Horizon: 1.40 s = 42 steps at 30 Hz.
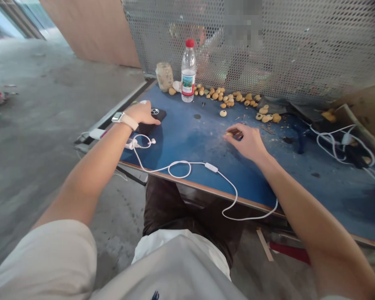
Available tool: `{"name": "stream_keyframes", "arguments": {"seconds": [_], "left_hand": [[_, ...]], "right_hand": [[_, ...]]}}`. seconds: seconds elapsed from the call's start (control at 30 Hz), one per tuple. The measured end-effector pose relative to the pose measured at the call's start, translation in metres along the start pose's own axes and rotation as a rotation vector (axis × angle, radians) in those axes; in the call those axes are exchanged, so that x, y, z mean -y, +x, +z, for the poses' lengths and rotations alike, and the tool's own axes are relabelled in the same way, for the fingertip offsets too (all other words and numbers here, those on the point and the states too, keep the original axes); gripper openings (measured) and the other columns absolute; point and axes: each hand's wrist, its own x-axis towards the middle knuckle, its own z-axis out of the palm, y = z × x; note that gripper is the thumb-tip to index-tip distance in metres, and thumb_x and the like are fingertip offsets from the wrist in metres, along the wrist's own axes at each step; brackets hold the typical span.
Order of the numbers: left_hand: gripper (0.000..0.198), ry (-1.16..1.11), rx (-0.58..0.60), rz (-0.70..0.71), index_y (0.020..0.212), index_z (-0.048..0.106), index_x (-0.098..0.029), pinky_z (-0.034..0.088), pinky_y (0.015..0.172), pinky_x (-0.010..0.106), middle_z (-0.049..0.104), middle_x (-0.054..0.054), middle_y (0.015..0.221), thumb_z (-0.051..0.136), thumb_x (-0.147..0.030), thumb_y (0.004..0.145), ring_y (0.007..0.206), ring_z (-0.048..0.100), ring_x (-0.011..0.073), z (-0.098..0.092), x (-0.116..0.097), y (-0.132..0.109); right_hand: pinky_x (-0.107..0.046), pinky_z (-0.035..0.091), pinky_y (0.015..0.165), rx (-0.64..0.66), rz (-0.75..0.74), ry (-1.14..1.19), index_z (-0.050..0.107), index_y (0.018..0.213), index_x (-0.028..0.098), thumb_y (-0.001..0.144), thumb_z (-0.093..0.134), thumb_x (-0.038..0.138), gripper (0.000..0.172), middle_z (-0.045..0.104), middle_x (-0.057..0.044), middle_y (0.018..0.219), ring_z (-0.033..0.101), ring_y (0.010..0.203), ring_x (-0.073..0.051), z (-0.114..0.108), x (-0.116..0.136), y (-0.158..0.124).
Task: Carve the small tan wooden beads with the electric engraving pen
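Observation:
My left hand [142, 114] lies over a black phone [156, 114] on the blue tabletop [187, 154], and a white smartwatch [125, 120] sits on that wrist. My right hand [246, 143] pinches a small yellow fruit [229, 134] between thumb and fingers, just above the tabletop. Many similar fruits [228, 98] lie in a loose band along the table's far side, beyond my right hand. A white earphone cable [187, 166] runs across the table below my hands and hangs over the front edge.
A red-capped water bottle [188, 71] and a pale jar [164, 76] stand against a perforated metal screen [300, 46] at the back. A tangled white cable [340, 143] and cardboard [362, 104] lie at the right. A concrete floor [50, 125] spreads to the left.

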Motion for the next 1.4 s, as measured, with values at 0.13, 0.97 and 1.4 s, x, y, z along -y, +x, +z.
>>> {"name": "stream_keyframes", "arguments": {"seconds": [0.13, 0.97, 1.4], "left_hand": [[0.126, 0.004, -0.101, -0.199, 0.163, 0.065, -0.013, 0.057, 0.125, 0.061, 0.084, 0.024, 0.140, 0.106, -0.089, 0.071, 0.160, 0.070, 0.0593, -0.001, -0.020, -0.010], [0.070, -1.138, -0.092, 0.115, 0.161, 0.079, -0.022, 0.077, 0.101, 0.067, 0.095, 0.021, 0.123, 0.065, -0.065, 0.108, 0.129, 0.090, 0.0443, 0.022, -0.114, -0.010], [0.085, -1.119, -0.097, 0.353, 0.172, 0.061, -0.029, 0.071, 0.124, 0.072, 0.082, 0.019, 0.164, 0.089, -0.029, 0.092, 0.158, 0.079, 0.0438, 0.056, -0.107, 0.009]], "right_hand": [[-0.054, 0.075, 0.094, -0.001, 0.030, 0.076, 0.088, 0.119, 0.029, 0.099, 0.092, 0.054, 0.032, 0.095, -0.011, 0.108, 0.088, 0.091, -0.032, 0.001, 0.005, 0.000], [-0.056, 0.076, 0.097, -0.011, 0.076, 0.110, 0.086, 0.124, 0.030, 0.099, 0.093, 0.057, 0.037, 0.095, -0.010, 0.109, 0.089, 0.094, -0.032, 0.001, 0.010, -0.004], [-0.055, 0.077, 0.094, -0.024, 0.058, 0.120, 0.085, 0.125, 0.030, 0.102, 0.091, 0.066, 0.043, 0.094, -0.010, 0.108, 0.090, 0.096, -0.034, 0.002, 0.006, -0.005]]}}
